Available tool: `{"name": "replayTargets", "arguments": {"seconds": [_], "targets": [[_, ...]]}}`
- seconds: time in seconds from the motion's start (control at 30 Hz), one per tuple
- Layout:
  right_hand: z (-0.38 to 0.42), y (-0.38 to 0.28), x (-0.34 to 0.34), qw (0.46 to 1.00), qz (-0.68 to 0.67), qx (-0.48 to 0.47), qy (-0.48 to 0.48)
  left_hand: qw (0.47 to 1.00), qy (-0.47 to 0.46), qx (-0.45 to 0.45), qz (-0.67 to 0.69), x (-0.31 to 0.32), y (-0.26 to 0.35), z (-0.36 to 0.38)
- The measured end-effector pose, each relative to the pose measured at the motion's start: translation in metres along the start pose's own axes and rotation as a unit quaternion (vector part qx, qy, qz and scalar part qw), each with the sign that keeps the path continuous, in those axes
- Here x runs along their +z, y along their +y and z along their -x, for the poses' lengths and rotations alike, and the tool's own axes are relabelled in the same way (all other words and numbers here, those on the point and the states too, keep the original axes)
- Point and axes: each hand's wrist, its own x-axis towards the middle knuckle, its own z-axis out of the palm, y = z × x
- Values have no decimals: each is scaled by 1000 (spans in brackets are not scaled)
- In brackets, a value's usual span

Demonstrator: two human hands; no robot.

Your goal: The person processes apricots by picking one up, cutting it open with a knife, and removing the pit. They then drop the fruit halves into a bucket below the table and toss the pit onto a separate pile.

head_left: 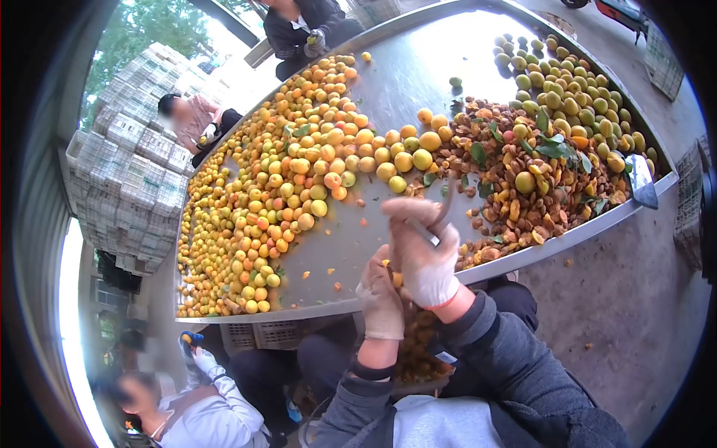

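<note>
My left hand (382,299), in a pale work glove, is at the near edge of the metal table. Its fingers are closed around an apricot (396,279), of which only an orange bit shows. Close beside it, my right hand (432,265), also gloved and a little blurred, is wrapped round a small tool with a metal part (426,234). The tool's exact kind is hidden by the fingers. Past my hands, whole apricots (299,168) cover the left side of the table. To the right lies a heap of brown pits and split fruit (515,187) with green leaves.
Greener fruit (575,97) is piled at the far right by the raised table rim (582,237). A flat blade-like piece (640,181) leans at the right corner. Below my hands is a container of fruit (418,347). Several people sit around the table; crates (123,164) are stacked behind.
</note>
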Motion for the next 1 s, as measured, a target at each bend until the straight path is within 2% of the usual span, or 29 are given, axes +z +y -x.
{"name": "replayTargets", "arguments": {"seconds": [0.03,0.07,0.1,0.13,0.17,0.23,0.27,0.33,0.37,0.43,0.47,0.53,0.57,0.63,0.67,0.7,0.77,0.8,0.83,0.9,0.97,1.0], "targets": [[1,1,3,970,118,-203,-69,1000,-2,-2,1,-1,6,-1],[7,-4,1,990,88,-96,-62,995,-19,-77,57,-4,13,-2],[3,-8,-1,990,89,-95,-58,982,-37,-151,111,-6,21,-4],[-7,-12,-3,996,-42,72,16,874,31,-363,320,-2,40,-14],[-14,-14,-4,953,-172,234,87,875,31,-364,319,-5,43,-16],[-20,5,-6,949,-201,221,99,788,-25,-473,394,-13,44,-24],[-23,9,-5,933,-224,248,130,789,-26,-471,394,-12,44,-26],[-24,11,-8,907,-260,292,161,706,-33,-560,432,-11,37,-27],[-23,12,-9,906,-259,291,162,706,-34,-560,432,-12,33,-27],[-26,14,-11,890,-289,305,177,624,-78,-578,520,-15,21,-32],[-27,13,-12,890,-289,304,176,624,-78,-578,521,-15,14,-34],[-31,9,-17,886,-322,286,172,716,-70,-457,523,-16,3,-40],[-33,2,-22,887,-323,283,171,717,-72,-454,524,-16,1,-43],[-34,-20,-27,957,-73,280,30,769,-27,-384,511,-19,-1,-50],[-28,-5,-25,991,92,99,-15,755,-67,-357,546,-24,-14,-49],[-22,0,-25,991,92,96,-16,755,-68,-355,547,-24,-10,-50],[-13,1,-23,956,194,38,-218,711,-35,-375,594,-22,-1,-51],[-10,-2,-23,912,312,34,-263,710,-37,-373,596,-22,-2,-52],[-9,-3,-24,912,314,33,-263,711,-57,-383,587,-21,-5,-54],[-8,-3,-30,841,437,-46,-315,711,-77,-392,579,-21,-8,-52],[-14,0,-40,812,517,-30,-270,687,-49,-408,599,-25,-9,-46],[-19,0,-44,824,515,-21,-235,689,-49,-406,598,-30,-8,-44]]}}
